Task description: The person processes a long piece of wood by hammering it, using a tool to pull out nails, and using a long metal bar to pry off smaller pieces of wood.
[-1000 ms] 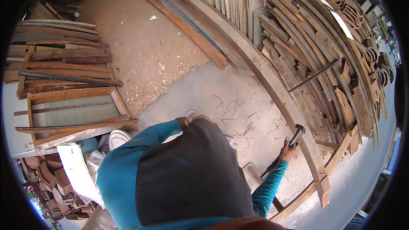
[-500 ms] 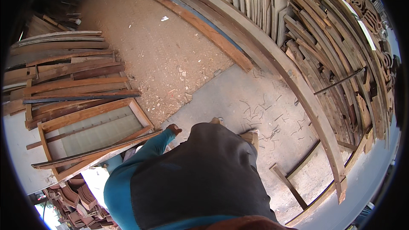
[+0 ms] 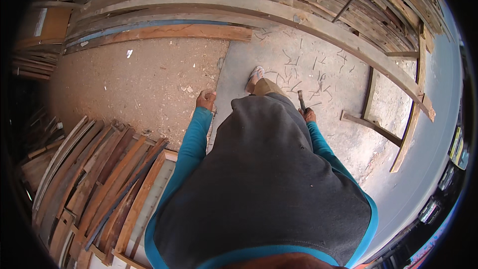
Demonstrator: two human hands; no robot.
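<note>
My left hand point(image 3: 206, 100) hangs at my side over the edge between bare earth and concrete, fingers curled in, with nothing visible in it. On the other side, my right hand point(image 3: 309, 115) is closed around the dark handle of a hammer point(image 3: 301, 99), whose head points forward and away from me. Thin, dark, bent pieces like nails point(image 3: 321, 77) lie scattered on the concrete point(image 3: 343, 99) ahead of that hand. One sandalled foot point(image 3: 256, 77) shows in front of my body.
Long timber beams point(image 3: 249, 4) cross the far side. Beyond them is a big pile of old boards point(image 3: 318, 0). Wooden planks and frames point(image 3: 104, 179) are stacked near left. A short plank point(image 3: 372, 127) lies at right, joined to or touching other timbers. Wood chips litter the earth point(image 3: 144, 84).
My view has turned right, so the beams now run across the top. The right hand and its hammer have come into sight. My left hand stays curled at my side.
</note>
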